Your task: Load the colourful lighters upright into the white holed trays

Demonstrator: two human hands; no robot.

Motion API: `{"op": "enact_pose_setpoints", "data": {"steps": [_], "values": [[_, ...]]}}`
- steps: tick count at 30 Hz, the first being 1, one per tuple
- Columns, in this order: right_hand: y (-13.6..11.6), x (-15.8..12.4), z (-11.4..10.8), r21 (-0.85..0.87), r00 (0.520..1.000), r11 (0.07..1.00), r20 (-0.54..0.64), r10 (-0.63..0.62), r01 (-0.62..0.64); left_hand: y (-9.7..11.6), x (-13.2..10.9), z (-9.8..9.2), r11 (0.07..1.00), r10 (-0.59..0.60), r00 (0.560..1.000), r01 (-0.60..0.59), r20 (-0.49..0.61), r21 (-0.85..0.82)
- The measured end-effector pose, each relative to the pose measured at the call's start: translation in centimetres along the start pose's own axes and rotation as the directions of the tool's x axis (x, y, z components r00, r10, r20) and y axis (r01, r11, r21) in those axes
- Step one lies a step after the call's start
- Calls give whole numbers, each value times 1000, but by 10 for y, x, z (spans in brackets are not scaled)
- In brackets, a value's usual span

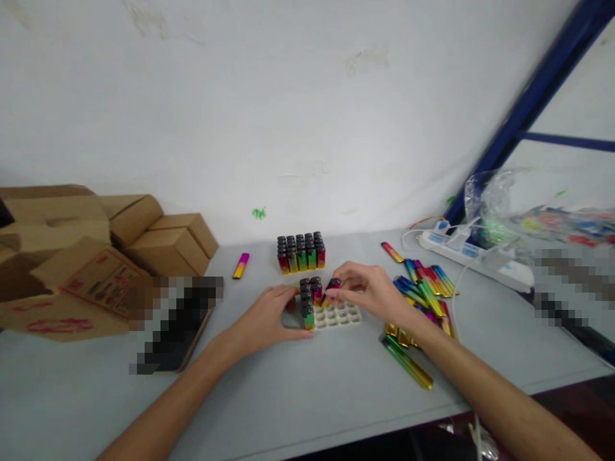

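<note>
A white tray point(343, 315) with a grid of square cells lies on the table. A column of upright lighters point(307, 307) with black tops fills its left side, and a few stand in the column beside it. My left hand point(273, 317) is curved around the tray's left end, its thumb at the near corner and its fingers at the far side. Pinched in my right hand point(368, 291) is a lighter point(330, 288) with a black top and a pinkish-red body, tilted over the tray's cells. Its lower end is partly hidden.
Behind the tray stands a block of upright lighters point(301, 253). Loose shiny coloured sleeves point(425, 288) are piled at the right, with a green-gold one point(407, 362) nearer. A white power strip point(475, 259), cardboard boxes point(168, 246) and a dark phone-like device point(180, 326) flank the work area.
</note>
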State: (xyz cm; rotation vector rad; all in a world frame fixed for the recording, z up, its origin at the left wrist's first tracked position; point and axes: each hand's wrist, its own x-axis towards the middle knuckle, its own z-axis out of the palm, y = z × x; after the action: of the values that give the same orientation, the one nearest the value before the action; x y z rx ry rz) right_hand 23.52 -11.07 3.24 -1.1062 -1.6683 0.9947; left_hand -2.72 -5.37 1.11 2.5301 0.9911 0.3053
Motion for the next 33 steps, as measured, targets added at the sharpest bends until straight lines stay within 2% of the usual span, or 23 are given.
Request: {"op": "enact_pose_setpoints", "data": {"steps": [5,7,10,13,15,20,24,29,31,33], "values": [[6,0,12,-79,999,997,27,-20,22,2,-1,0,1000,5,1000,-5,-15,2],[7,2,12,-170,995,980,21,-99,101,1,-1,0,1000,8,1000,-7,-18,5],[8,3,10,-353,967,901,62,-246,251,0,-1,2,1000,10,1000,-10,-24,1],[8,3,11,-448,944,831,134,-302,329,-2,0,4,1000,16,999,-16,-35,-7],[8,3,14,-445,951,840,139,-278,311,-2,0,5,1000,21,999,-21,-36,-9],[9,3,24,-319,987,934,41,-156,161,-3,1,5,1000,26,999,-26,-41,-14],[12,3,24,-392,990,909,61,-128,142,-3,1,5,1000,25,999,-25,-49,-14],[7,3,2,-478,967,847,207,-149,233,0,0,2,1000,8,998,-9,-61,-17],[1,4,-16,-535,969,809,176,-174,243,1,0,1,1000,1,999,-2,-51,-13],[-2,3,-37,-623,981,758,114,-159,195,2,1,1,1000,-7,999,7,-41,-8]]}}
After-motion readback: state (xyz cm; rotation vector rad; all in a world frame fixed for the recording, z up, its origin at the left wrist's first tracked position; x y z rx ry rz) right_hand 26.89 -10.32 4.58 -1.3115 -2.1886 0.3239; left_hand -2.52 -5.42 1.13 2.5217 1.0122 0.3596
